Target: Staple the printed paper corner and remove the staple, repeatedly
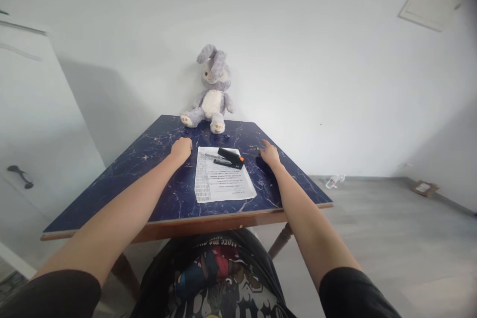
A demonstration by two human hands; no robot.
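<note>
A black stapler (pixel 233 158) with an orange tip lies on printed paper (pixel 223 184); its arms are swung apart, with a metal part sticking out to the left. To the left of the paper, my left hand (pixel 181 150) rests closed on the blue marbled table (pixel 167 198), and nothing shows in it. My right hand (pixel 271 154) is at the table's right side, beyond the paper's edge. Its fingers are bent together around a small, thin, pale piece (pixel 258 148), too small to name. Neither hand touches the stapler.
A grey plush rabbit (pixel 213 102) sits at the table's far edge against the wall. A white cabinet (pixel 33 124) stands at the left. On the floor at right are a clear plastic item (pixel 335 181) and a small cardboard box (pixel 425 188).
</note>
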